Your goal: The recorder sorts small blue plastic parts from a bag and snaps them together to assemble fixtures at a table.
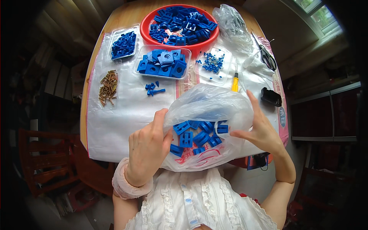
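A clear plastic bag with red print stands at the table's near edge, its mouth spread wide. Inside lie several blue plastic blocks with grooves and slots. My left hand is closed on the left rim of the bag, thumb toward the mouth. On the opposite side, my right hand has its fingers stretched, with thumb and forefinger far apart against the bag's rim. A few small blue pegs lie beyond my left hand. A yellow-handled screwdriver lies just behind the bag.
At the back are a red basin of blue parts and a crumpled plastic bag. Trays hold blue pieces, blue plates, brass-coloured screws and small blue-tipped parts. Scissors and a black case lie right.
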### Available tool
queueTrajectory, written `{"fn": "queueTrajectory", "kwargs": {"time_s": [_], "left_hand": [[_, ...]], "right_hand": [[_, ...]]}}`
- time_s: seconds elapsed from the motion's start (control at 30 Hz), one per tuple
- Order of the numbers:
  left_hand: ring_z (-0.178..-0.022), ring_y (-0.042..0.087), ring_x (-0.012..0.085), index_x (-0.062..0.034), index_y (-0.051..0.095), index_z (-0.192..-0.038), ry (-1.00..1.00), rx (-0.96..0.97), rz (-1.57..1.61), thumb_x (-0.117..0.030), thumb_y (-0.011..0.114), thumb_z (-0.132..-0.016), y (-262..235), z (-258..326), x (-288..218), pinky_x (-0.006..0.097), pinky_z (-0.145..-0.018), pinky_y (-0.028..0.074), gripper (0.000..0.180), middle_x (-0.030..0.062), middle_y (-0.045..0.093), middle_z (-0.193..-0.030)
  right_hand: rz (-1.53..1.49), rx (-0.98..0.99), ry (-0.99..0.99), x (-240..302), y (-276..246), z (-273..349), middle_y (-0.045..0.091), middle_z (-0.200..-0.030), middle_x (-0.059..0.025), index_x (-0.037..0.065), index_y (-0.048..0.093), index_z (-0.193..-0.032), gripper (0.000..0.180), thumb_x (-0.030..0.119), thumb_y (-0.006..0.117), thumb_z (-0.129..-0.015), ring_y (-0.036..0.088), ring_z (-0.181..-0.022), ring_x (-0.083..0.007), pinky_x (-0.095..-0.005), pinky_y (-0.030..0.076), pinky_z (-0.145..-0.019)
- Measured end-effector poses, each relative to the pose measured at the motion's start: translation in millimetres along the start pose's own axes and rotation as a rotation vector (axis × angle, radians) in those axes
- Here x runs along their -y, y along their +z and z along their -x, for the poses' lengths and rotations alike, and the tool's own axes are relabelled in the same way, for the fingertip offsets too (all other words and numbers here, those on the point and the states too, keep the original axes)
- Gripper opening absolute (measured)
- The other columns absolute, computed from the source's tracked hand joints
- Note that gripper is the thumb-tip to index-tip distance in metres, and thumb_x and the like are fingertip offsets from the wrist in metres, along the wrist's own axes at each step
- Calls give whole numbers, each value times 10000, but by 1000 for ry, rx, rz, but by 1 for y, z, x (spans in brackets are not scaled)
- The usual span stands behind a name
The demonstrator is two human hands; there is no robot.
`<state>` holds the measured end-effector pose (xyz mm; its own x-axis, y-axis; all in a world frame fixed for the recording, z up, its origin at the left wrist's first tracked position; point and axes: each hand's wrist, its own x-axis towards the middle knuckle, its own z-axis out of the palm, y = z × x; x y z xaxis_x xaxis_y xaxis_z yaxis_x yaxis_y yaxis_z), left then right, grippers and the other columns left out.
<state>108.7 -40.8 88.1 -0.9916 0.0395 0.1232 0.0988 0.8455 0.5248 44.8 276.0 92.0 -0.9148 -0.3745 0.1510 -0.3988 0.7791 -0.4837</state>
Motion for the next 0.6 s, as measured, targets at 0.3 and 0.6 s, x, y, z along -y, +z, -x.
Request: {"fn": "queueTrajectory", "kwargs": {"time_s": [0.3, 0.6], "left_hand": [[-603, 687, 417, -66, 648, -1231, -70, -148, -136, -7, 726, -850, -27, 4, 14, 486, -570, 512, 393, 207, 666, -655], [-714, 709, 382, -112, 615, -1413, -124, -97, -76, 37, 819, -768, -47, 11, 9, 444, -657, 534, 693, 201, 703, -822]], "right_hand": [[-702, 134, 52, 51, -12, -38, 677, -1216, -125, 4, 481, -1487, 640, -88, 598, -864, 661, -1104, -145, -298, 536, -968], [-712, 98, 147, 23, 9, -22, 612, -1327, -116, -13, 433, -1525, 694, -95, 606, -859, 618, -1212, -152, -321, 555, -990]]}}
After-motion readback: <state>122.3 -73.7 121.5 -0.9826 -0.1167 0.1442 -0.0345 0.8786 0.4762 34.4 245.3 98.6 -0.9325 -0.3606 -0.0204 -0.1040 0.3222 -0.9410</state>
